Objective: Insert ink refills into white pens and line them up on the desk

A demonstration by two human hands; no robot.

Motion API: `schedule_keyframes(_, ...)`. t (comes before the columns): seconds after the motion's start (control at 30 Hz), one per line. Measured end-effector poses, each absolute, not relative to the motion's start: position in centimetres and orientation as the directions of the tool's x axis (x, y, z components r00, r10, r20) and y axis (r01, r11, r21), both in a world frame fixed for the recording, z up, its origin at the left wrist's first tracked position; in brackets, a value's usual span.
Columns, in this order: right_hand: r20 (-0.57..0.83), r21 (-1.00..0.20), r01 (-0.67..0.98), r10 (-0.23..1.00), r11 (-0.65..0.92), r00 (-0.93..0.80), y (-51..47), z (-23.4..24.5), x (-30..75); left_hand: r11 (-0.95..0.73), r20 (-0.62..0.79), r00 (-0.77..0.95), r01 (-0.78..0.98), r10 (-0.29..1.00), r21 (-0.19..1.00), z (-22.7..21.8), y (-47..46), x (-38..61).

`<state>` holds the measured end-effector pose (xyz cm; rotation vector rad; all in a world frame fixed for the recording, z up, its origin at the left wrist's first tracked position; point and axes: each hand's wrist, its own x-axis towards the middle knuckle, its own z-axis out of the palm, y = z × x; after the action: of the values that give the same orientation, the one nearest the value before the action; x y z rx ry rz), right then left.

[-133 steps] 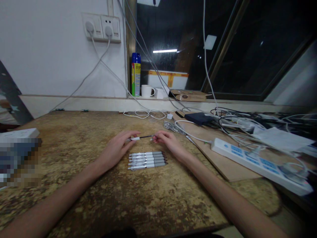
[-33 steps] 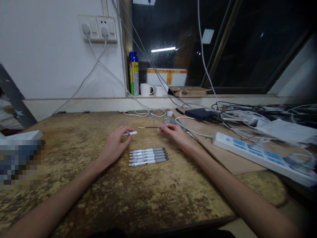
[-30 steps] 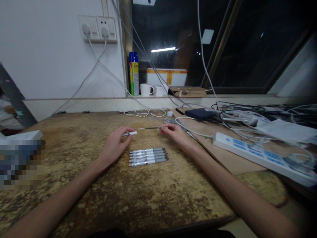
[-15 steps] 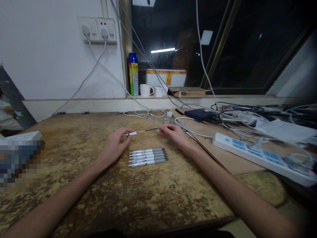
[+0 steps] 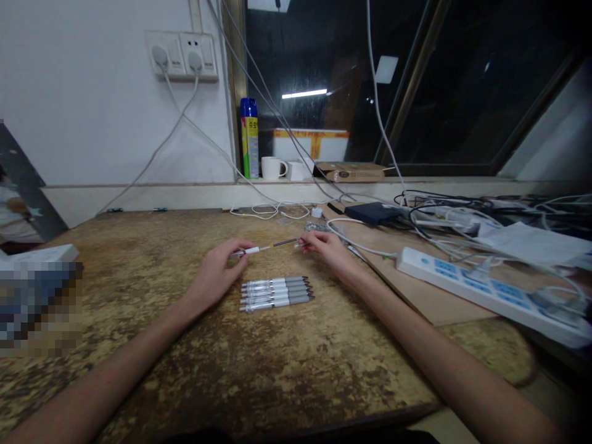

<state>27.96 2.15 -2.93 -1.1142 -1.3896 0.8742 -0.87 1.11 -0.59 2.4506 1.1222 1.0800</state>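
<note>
My left hand (image 5: 217,270) pinches the white rear barrel of a pen (image 5: 246,251) just above the table. My right hand (image 5: 324,246) pinches the other end of a thin dark refill (image 5: 283,243), whose left tip meets the mouth of the white barrel. Both hands hover over the far middle of the worn brown table (image 5: 194,345). Nearer to me, between my wrists, lies a tidy row of several white-and-grey pens (image 5: 276,293), side by side with their grey grips to the right.
A white power strip (image 5: 481,290) and tangled cables lie on a plywood board (image 5: 416,296) at the right. A spray can (image 5: 250,139), a white mug (image 5: 271,168) and boxes stand on the window sill. A white box (image 5: 41,253) sits at the left edge.
The refill in my right hand, earlier apart from the white barrel, has tilted and moved left so its tip now meets the barrel. My left hand has barely moved. The row of pens is unchanged.
</note>
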Motion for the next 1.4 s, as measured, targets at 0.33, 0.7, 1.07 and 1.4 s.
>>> schedule_keyframes(0.33,0.488,-0.840,0.267,0.873,0.472,-0.010,0.1,-2.5,24.4,-0.693,0.511,0.469,0.508,0.721,0.511,-0.3,0.8,-0.5)
schedule_keyframes(0.7,0.444,-0.834,0.308,0.888,0.458,-0.121,-0.2,-2.6,24.7,-0.682,0.502,0.462,0.502,0.732,0.532,0.2,0.2,-0.3)
schedule_keyframes(1.07,0.348,-0.915,0.175,0.931,0.363,-0.109,0.4,-3.1,24.5,-0.693,0.499,0.481,0.501,0.721,0.518,0.3,0.1,-0.2)
schedule_keyframes(1.4,0.375,-0.921,0.134,0.925,0.365,0.059,0.6,-2.3,25.4,-0.632,0.502,0.386,0.525,0.774,0.571,0.3,0.5,-0.6)
